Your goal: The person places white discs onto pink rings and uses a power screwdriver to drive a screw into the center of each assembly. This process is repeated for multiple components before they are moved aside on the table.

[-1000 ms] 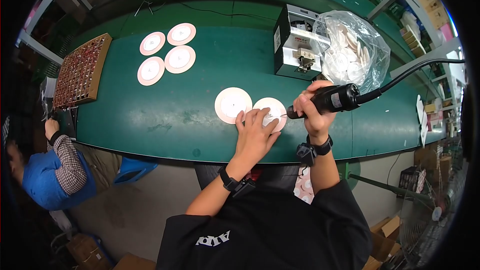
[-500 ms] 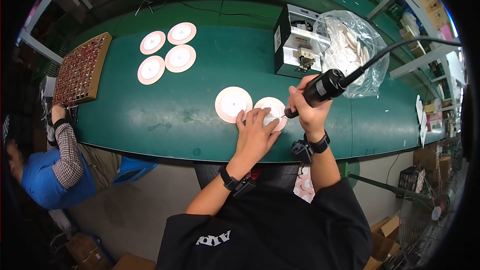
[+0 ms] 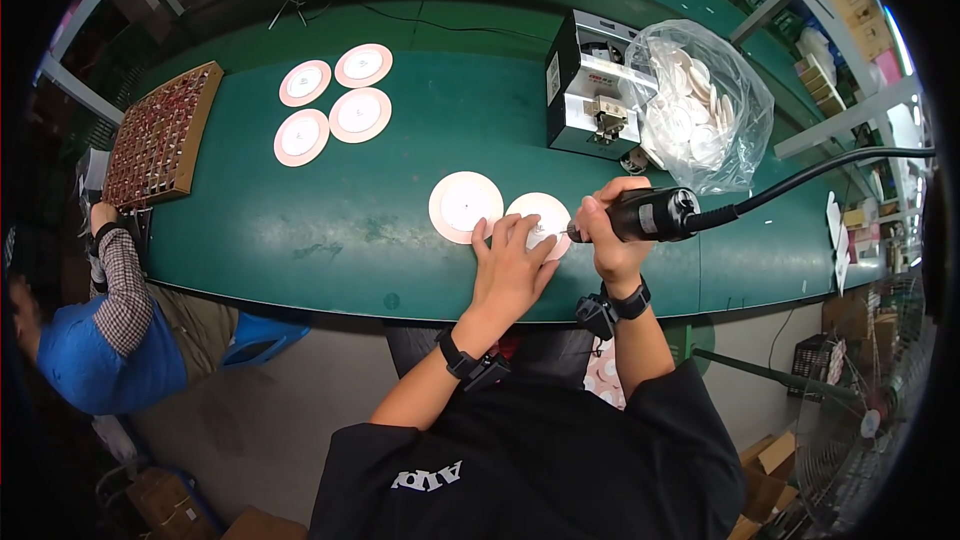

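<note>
Left fingers (image 3: pixel 512 240) splayed on disc (image 3: pixel 538 203) | right fingers (image 3: pixel 596 216) clasp driver (image 3: pixel 640 216) (tip unclear) | bench (image 3: pixel 240 230) edge near, room leftward

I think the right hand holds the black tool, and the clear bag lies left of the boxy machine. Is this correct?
Not quite: the head view shows the clear bag lying right of the boxy machine. The right hand does hold the black tool.

Disc (image 3: pixel 538 206) left of power tool (image 3: pixel 645 215)
</note>
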A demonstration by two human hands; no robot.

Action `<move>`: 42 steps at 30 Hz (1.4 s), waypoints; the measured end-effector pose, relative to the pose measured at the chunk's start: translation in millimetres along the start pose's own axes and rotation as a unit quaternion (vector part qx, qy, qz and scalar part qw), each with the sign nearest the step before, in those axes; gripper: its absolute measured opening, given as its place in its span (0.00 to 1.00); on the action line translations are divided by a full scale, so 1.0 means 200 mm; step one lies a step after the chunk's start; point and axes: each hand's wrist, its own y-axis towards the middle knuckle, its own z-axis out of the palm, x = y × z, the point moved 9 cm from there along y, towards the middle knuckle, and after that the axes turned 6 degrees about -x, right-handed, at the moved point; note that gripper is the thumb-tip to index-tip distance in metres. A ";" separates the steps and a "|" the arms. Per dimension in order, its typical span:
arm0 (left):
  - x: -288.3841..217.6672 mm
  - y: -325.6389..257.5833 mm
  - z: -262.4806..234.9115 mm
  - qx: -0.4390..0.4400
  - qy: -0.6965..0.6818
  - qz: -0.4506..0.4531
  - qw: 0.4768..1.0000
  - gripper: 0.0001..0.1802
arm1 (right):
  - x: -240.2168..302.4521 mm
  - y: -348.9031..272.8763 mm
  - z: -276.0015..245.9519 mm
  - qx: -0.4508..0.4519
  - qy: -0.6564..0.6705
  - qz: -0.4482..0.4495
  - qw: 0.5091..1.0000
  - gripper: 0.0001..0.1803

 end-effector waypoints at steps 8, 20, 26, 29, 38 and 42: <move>-0.02 0.09 0.07 0.009 0.012 -0.007 1.000 0.25 | 0.00 0.06 0.01 0.022 0.073 0.026 0.997 0.15; 0.00 0.06 0.10 0.055 0.005 0.014 0.998 0.28 | 0.16 0.24 -0.09 0.006 0.063 -0.032 0.997 0.15; -0.02 0.07 0.02 0.067 -0.020 0.022 0.997 0.24 | 0.25 0.72 -0.11 -0.050 0.051 -0.104 0.992 0.12; -0.02 0.04 0.03 0.067 -0.016 0.018 0.997 0.24 | 0.13 0.83 -0.11 -0.058 0.033 -0.074 0.995 0.10; 0.01 -0.01 0.02 0.047 -0.009 0.039 0.998 0.19 | 0.22 0.50 -0.14 -0.029 0.094 -0.030 0.995 0.09; -0.02 0.01 -0.03 0.014 -0.049 0.034 0.998 0.18 | 0.28 0.45 -0.16 -0.044 0.083 -0.019 0.995 0.09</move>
